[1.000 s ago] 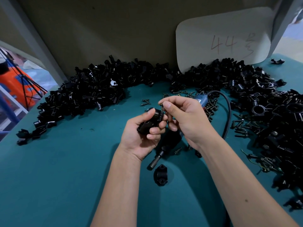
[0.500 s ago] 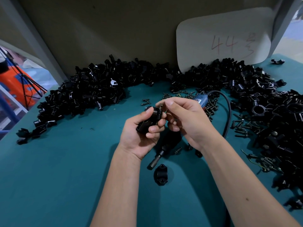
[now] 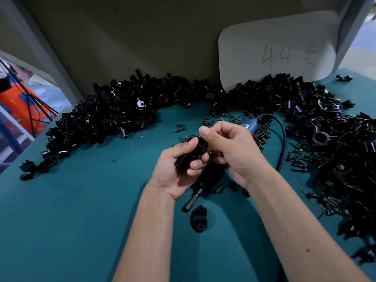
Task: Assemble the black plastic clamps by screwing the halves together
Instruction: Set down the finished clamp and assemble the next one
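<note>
L hand [image 3: 173, 171] gripping clamp [image 3: 189, 154] above teal table [image 3: 71, 210], thumb on top. R hand [image 3: 232, 147] curling fingers at clamp's end, pinching sth small — can't tell what. Driver [image 3: 200, 190] lying underneath; spare half [image 3: 198, 218] beside tip.

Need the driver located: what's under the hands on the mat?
Below the left hand and right hand lies the electric screwdriver, bit end showing beside a loose clamp half. Its body is mostly covered.

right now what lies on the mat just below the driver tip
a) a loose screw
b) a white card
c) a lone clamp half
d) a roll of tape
c: a lone black clamp half lies on the teal mat just below the driver tip.
</note>
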`<action>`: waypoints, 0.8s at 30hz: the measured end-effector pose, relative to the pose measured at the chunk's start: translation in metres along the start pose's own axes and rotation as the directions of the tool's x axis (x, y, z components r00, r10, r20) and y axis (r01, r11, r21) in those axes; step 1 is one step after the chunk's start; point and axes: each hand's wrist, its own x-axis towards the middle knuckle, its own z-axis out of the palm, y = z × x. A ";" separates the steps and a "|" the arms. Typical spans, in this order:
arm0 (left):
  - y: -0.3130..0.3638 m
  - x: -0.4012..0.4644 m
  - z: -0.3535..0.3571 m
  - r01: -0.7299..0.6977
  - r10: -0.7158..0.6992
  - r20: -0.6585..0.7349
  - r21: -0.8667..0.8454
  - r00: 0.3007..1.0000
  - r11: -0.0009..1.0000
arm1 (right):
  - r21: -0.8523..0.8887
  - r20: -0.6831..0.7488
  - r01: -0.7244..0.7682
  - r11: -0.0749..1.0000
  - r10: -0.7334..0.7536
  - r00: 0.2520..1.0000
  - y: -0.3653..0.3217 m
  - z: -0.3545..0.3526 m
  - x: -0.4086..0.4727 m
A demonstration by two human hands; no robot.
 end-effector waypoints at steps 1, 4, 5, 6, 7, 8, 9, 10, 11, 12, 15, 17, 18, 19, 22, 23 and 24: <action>0.000 0.000 0.000 -0.006 0.006 0.006 -0.002 1.000 1.000 | 0.025 0.025 -0.008 1.000 0.007 1.000 0.000 -0.001 0.000; 0.001 0.000 -0.002 -0.020 0.021 0.021 -0.037 1.000 0.999 | 0.097 0.105 -0.027 0.995 0.017 0.994 -0.001 -0.003 0.001; 0.001 -0.001 -0.003 -0.025 0.026 0.022 -0.043 0.999 0.999 | 0.099 0.122 -0.023 0.995 0.010 0.992 -0.001 -0.003 0.001; 0.001 -0.001 -0.004 -0.026 0.027 0.023 -0.043 0.999 0.999 | 0.094 0.129 -0.014 0.995 0.002 0.992 -0.001 -0.003 0.001; 0.001 -0.001 -0.004 -0.026 0.027 0.025 -0.039 0.999 0.999 | 0.090 0.127 -0.007 0.996 -0.004 0.992 -0.001 -0.003 0.001; 0.001 -0.001 -0.004 -0.027 0.028 0.034 -0.035 0.999 0.999 | 0.086 0.121 -0.001 0.996 -0.009 0.993 -0.001 -0.003 0.001; 0.001 -0.001 -0.004 -0.032 0.034 0.046 -0.032 0.998 0.999 | 0.084 0.117 0.007 0.996 -0.017 0.993 0.000 -0.003 0.002; 0.001 -0.002 -0.004 -0.036 0.038 0.059 -0.030 0.998 0.999 | 0.080 0.116 0.017 0.997 -0.026 0.993 0.000 -0.003 0.002; 0.001 -0.003 -0.004 -0.040 0.042 0.066 -0.031 0.997 0.999 | 0.073 0.115 0.028 0.997 -0.036 0.993 0.000 -0.003 0.002; 0.001 -0.003 -0.004 -0.044 0.046 0.070 -0.031 0.996 0.999 | 0.066 0.113 0.040 0.997 -0.048 0.992 0.000 -0.003 0.002; 0.000 -0.003 -0.004 -0.059 0.062 0.076 -0.043 0.995 0.997 | 0.056 0.091 0.064 0.996 -0.069 0.993 -0.001 -0.001 0.001; -0.001 -0.002 -0.003 -0.074 0.076 0.059 -0.034 0.995 0.997 | 0.046 0.066 0.072 0.996 -0.075 0.995 -0.001 0.000 0.001; -0.001 -0.001 -0.003 -0.082 0.083 0.044 -0.024 0.996 0.996 | 0.046 0.056 0.074 0.996 -0.077 0.995 -0.002 0.000 0.001; -0.002 -0.001 -0.002 -0.094 0.094 0.023 -0.006 0.995 0.996 | 0.048 0.048 0.075 0.996 -0.078 0.996 -0.002 0.000 0.001; -0.002 0.001 -0.002 -0.154 0.158 -0.024 0.115 0.987 0.981 | 0.027 0.011 0.081 0.996 -0.081 0.997 -0.002 -0.001 0.002; -0.002 0.002 -0.002 -0.171 0.179 -0.033 0.166 0.983 0.971 | 0.005 -0.003 0.082 0.997 -0.082 0.997 -0.002 -0.002 0.002; -0.003 0.002 -0.002 -0.183 0.196 -0.042 0.214 0.980 0.960 | -0.026 -0.015 0.085 0.996 -0.086 0.996 -0.002 -0.003 0.002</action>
